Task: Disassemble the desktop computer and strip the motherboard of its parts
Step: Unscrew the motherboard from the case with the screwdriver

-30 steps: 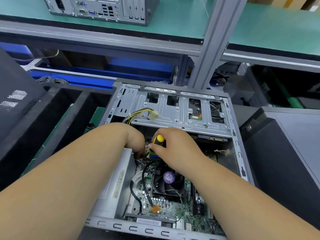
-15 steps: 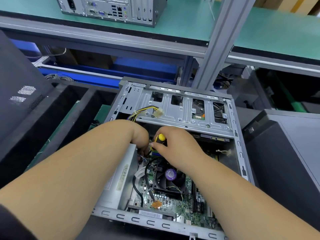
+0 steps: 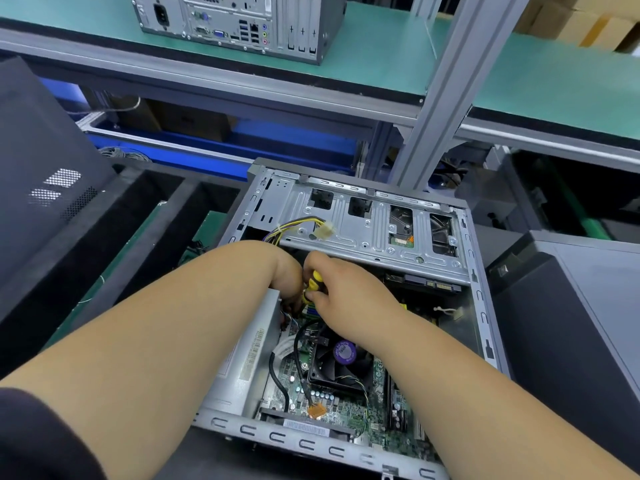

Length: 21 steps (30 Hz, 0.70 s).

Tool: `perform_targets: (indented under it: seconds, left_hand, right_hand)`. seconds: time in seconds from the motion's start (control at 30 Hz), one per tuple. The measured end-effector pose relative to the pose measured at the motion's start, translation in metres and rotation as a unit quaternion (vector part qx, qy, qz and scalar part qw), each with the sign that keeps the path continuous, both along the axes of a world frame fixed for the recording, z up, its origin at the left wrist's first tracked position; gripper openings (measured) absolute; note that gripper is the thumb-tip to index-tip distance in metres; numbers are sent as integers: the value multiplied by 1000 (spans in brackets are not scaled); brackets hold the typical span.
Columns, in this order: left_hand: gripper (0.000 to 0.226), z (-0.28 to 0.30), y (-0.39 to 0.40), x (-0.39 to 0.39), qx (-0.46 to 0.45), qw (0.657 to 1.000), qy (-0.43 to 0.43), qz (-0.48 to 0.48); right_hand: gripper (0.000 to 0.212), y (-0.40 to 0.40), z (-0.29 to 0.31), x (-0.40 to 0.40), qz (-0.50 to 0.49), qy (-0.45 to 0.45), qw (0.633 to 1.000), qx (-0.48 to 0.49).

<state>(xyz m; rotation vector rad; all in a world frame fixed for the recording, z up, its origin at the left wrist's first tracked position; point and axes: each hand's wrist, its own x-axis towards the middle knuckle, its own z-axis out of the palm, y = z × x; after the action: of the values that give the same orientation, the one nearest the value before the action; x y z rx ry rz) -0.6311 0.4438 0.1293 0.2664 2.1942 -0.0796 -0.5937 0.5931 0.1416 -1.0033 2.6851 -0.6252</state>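
Note:
An open grey desktop case (image 3: 479,306) lies on its side in front of me. Inside it sit the green motherboard (image 3: 346,410), a black CPU fan (image 3: 341,362) with a purple sticker, and the silver power supply (image 3: 242,358). My right hand (image 3: 346,292) grips a yellow-and-black screwdriver (image 3: 313,282), pointing down into the case beside the fan. My left hand (image 3: 287,275) reaches down into the same spot; its fingers are hidden among the cables, so what they hold cannot be told.
A loose yellow-and-black power cable with a white plug (image 3: 323,232) lies on the drive cage (image 3: 374,230). Black case panels (image 3: 45,174) stand at left and right (image 3: 571,323). A second computer (image 3: 239,22) sits on the green shelf behind a grey post (image 3: 440,98).
My view has tilted, so the case sits lower and to the right in frame. Both hands stay at the same spot beside the fan, the right one still on the screwdriver.

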Motion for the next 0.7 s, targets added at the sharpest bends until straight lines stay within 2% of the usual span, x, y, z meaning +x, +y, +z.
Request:
perform_targets:
  seconds: [0.07,0.23,0.37,0.5,0.6,0.7]
  left_hand:
    - [17,5,-3,1,-12,1000,3,-24]
    - [28,4,-10,-5,5,999,7,-38]
    - [27,-7,-11,-9,-5,998,-6,-59]
    - [27,-8,-10,-11,-2,998,0,-66]
    - [27,-7,-9,-10,0,999,4,-46]
    - [18,-2,-9,-8,6,1000,13,-26]
  right_hand:
    - [19,-3,3,1,23,22,999,17]
    - [29,-9,4,2,31,107,993,40]
    - [29,-3,-3,1,-4,70,997,-37]
    - [33,2,-3,-2,-25,77,995,-63]
    - [28,2,-3,-2,-34,71,993,-85]
    - [16,-1,0,-1,5,70,994,-84]
